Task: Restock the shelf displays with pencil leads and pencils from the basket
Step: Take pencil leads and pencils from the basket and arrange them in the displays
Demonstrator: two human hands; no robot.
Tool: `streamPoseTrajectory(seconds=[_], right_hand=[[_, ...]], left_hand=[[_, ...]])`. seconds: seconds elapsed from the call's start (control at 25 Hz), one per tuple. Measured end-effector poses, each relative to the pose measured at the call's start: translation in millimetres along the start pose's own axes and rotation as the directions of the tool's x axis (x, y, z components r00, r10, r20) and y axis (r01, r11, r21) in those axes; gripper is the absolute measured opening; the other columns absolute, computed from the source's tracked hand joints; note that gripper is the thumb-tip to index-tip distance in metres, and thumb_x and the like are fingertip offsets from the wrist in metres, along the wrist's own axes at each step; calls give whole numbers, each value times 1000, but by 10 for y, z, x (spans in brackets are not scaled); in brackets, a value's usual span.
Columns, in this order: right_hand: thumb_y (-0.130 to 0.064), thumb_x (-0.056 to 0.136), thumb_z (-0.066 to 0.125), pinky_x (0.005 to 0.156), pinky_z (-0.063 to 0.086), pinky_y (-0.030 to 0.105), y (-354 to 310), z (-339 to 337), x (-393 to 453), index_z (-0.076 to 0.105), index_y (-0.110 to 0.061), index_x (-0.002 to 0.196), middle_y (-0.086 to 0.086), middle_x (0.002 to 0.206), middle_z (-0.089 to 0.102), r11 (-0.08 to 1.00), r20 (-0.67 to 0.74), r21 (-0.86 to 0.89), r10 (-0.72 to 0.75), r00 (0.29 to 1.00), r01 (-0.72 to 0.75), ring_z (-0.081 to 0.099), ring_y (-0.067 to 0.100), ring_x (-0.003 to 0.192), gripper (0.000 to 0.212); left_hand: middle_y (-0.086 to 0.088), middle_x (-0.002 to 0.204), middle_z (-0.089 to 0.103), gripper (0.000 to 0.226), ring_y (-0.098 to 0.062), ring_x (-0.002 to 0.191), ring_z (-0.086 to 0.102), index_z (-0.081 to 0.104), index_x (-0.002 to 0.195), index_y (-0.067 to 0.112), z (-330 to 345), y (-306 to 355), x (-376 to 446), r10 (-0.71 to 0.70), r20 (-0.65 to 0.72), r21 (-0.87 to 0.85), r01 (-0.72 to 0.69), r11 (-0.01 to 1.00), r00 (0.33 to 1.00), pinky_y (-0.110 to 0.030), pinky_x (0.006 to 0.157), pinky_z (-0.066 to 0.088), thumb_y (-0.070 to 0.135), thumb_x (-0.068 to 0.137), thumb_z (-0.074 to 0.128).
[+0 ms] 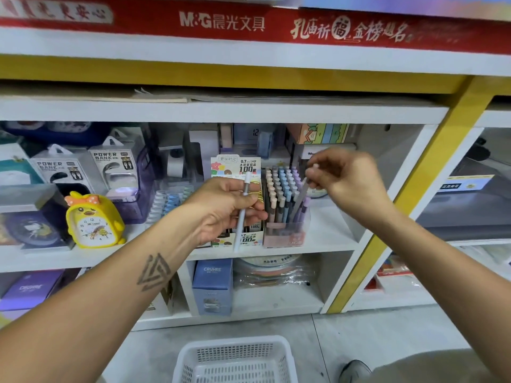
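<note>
My left hand (226, 208) pinches a thin white pencil (242, 211) in front of the pencil lead box (237, 239). My right hand (345, 178) pinches a grey-purple pencil (300, 196), tilted over the clear plastic pencil stand full of pastel pencils (286, 217). I think the stand looks packed, so the tip could miss a gap and knock the other pencils over. The white pencil could slip and fall to the floor, beside the white plastic basket (235, 360).

Both hands (229, 205) (345, 175) raised, fingers (313, 172) pinched.
</note>
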State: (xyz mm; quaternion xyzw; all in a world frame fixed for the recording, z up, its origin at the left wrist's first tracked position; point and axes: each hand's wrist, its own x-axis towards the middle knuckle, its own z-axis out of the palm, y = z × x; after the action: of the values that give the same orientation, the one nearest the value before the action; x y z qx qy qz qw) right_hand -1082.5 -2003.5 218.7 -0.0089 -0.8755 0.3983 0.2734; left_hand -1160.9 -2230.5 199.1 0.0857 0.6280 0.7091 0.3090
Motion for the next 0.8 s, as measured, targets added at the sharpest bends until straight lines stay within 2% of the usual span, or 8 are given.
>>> streamPoseTrajectory(seconds=[0.12,0.24,0.36,0.52,0.6,0.68,0.76,0.8], right_hand=[[-15,91,73,75,60,31,124,120,-108,74,-15,101,-1,82,75,972,110,-228,-35,993,60,72,8,73,10],[-15,90,74,76,56,26,164,136,-145,76,-13,99,1,84,74,951,157,-283,-78,985,120,69,8,75,10],[-12,88,75,72,54,17,153,140,-152,77,-15,93,-1,81,75,955,203,-263,-82,976,135,68,3,73,6],[-9,89,74,65,53,12,208,178,-151,67,-17,94,0,79,72,979,219,-198,6,976,38,70,2,68,12],[-14,89,74,64,52,17,232,229,-168,64,-17,93,-1,81,71,949,231,-309,21,973,53,69,10,72,11],[-18,89,75,70,52,29,219,248,-167,71,-12,89,2,84,71,887,228,-429,-78,971,172,66,18,78,7],[-21,90,74,74,52,31,180,242,-138,78,-11,89,0,87,72,910,172,-364,-146,974,200,66,17,81,11],[-25,91,73,73,52,27,128,231,-125,79,-15,91,-4,86,74,961,140,-246,-94,986,127,66,13,80,11]], left_hand=[[-19,78,70,28,-19,60,64,63,118,-3,60,-47,14,-11,38,31,10,999,999,-22,53,53,-9,91,57],[-19,77,70,29,-15,57,57,64,118,-3,89,-70,44,-13,60,40,11,999,998,-20,50,49,-10,91,57],[-20,78,70,28,-14,56,57,63,118,-4,93,-80,54,-21,63,55,18,998,998,-20,51,48,-10,91,57],[-21,79,69,24,-15,56,59,64,116,-6,107,-88,36,-36,73,91,29,995,997,-20,53,50,-8,93,56],[-25,82,68,22,-18,59,62,66,112,-9,118,-78,7,-50,84,80,43,996,995,-24,57,52,-8,93,55],[-29,86,68,21,-24,64,64,68,108,-11,122,-70,-10,-59,95,57,54,997,994,-28,61,54,-10,91,54],[-30,89,67,23,-26,69,66,69,105,-11,129,-68,-30,-60,116,48,54,997,991,-29,64,56,-13,90,52],[-28,89,67,23,-24,70,68,69,105,-12,141,-72,-34,-54,137,59,46,997,989,-29,65,56,-14,90,51]])
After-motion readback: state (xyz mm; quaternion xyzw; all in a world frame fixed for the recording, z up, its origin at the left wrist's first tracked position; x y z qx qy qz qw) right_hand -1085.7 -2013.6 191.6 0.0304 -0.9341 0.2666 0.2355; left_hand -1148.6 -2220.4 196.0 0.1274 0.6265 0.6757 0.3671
